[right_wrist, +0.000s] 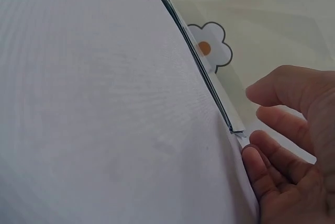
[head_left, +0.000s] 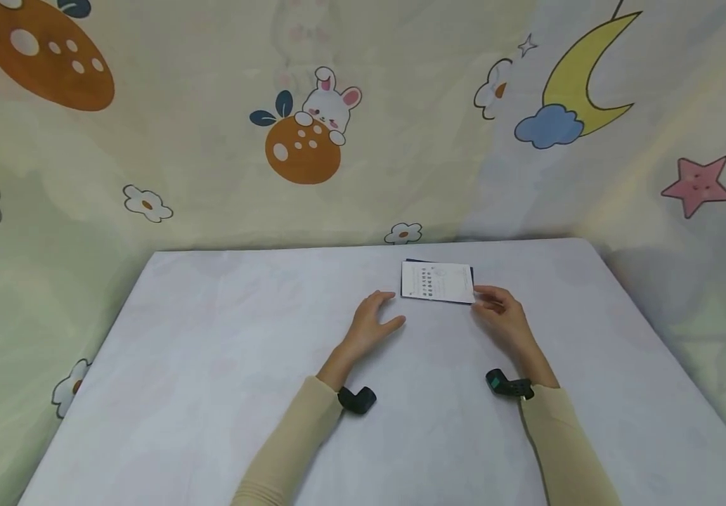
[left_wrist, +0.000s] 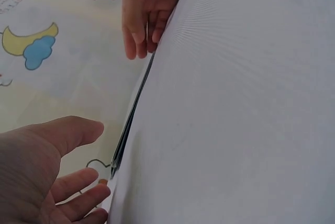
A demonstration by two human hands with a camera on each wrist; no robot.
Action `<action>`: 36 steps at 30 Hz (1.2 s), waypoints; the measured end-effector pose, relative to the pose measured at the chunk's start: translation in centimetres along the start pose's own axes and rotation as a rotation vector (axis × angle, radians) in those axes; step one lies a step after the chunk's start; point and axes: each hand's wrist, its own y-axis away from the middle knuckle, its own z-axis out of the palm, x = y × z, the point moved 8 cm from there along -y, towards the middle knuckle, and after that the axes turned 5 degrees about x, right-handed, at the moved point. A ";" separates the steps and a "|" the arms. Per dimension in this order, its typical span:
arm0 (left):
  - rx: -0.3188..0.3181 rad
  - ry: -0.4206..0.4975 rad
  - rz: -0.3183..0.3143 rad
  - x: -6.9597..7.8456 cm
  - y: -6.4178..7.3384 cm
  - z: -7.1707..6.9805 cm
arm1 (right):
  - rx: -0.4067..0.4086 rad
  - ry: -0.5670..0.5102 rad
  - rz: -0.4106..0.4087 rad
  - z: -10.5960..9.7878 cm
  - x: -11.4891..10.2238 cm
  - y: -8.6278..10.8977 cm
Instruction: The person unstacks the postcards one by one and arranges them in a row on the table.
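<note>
A small flat stack of thin, dark-edged booklets (head_left: 437, 282) lies near the far edge of the table, its white top printed with text and rows of small icons. Seen edge-on in the left wrist view, the stack (left_wrist: 131, 116) shows several thin dark layers. My left hand (head_left: 372, 327) is just left of it, thumb and fingers spread apart, holding nothing. On the other side, my right hand (head_left: 507, 316) has its loosely bent fingers right at the stack's right edge. In the right wrist view a gap shows between the right thumb (right_wrist: 272, 88) and the near corner.
A white cloth covers the table (head_left: 211, 365). Behind and beside it hangs a printed curtain (head_left: 211, 126) with rabbits, flowers, a moon and a star. Each wrist wears a black camera, the left camera (head_left: 358, 400) near the sleeve cuff.
</note>
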 end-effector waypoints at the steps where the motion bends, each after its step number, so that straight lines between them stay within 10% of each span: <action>1: -0.003 -0.008 0.000 0.0 0.0 0.1 | -0.012 0.002 -0.002 0.2 -0.1 0.1; 13: -0.019 -0.213 0.094 0.5 -0.9 1.1 | -0.088 0.055 -0.017 1.9 -0.3 -0.2; 36: -0.045 -0.245 0.109 0.6 -1.1 2.3 | -0.023 0.074 0.006 0.8 0.0 0.0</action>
